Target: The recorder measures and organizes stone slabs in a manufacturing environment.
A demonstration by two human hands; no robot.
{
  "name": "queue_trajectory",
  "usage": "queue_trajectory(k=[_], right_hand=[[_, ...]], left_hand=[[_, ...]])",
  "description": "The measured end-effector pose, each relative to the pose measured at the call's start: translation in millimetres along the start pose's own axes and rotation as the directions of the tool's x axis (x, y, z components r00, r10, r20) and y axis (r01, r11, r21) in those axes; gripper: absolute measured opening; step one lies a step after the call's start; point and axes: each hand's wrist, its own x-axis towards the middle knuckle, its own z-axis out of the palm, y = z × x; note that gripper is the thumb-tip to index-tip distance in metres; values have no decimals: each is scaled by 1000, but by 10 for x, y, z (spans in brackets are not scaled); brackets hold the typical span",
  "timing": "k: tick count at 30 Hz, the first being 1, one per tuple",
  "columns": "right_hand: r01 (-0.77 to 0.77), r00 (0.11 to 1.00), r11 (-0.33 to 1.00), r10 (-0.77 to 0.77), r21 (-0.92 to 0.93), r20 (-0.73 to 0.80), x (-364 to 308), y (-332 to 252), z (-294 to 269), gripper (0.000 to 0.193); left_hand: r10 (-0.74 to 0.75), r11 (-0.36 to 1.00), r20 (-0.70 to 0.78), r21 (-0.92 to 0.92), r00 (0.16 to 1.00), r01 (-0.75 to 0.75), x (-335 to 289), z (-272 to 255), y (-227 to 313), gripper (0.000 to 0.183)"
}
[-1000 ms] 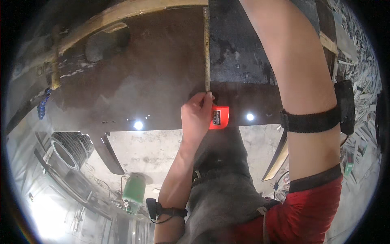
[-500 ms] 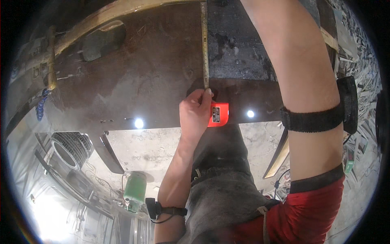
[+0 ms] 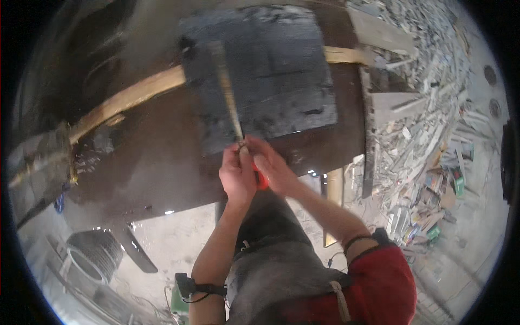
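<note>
A tape measure with a red case is between my two hands, its case mostly covered by fingers. Its yellow blade sticks out away from me over a dark grey square slab, blurred and tilted to the left. My left hand is closed around the near end of the blade beside the case. From the right, my right hand closes over the case, fingers meeting the left hand's. Both hands are above the near edge of a brown worktable.
A wooden strip crosses the table and shows again right of the slab. Scrap offcuts are heaped on the right. A round ribbed metal fixture and a green container stand at the lower left.
My right arm has come back from the far side, and its hand now joins the left at the tape measure. The blade's far end shows over the slab; the view has shifted right.
</note>
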Motion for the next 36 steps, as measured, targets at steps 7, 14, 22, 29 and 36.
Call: queue_trajectory(k=[7,14,22,29,36], right_hand=[[-203,935,920,284,336,-211,-603,284,-1104,48],[-315,822,946,313,77,-477,-556,767,-2348,39],[-420,828,908,386,6,-407,-570,706,-2453,42],[-446,809,890,356,-93,-469,-638,679,-2379,37],[-435,812,889,317,-147,-490,-647,701,-2349,37]], left_hand=[[551,650,341,397,762,-648,-17,1273,-244,18],[568,222,558,604,605,-765,305,1757,-404,42],[593,130,571,628,567,-767,306,1792,-533,36],[570,110,578,651,584,-751,333,1806,-564,33],[589,80,571,663,572,-744,327,1807,-578,32]])
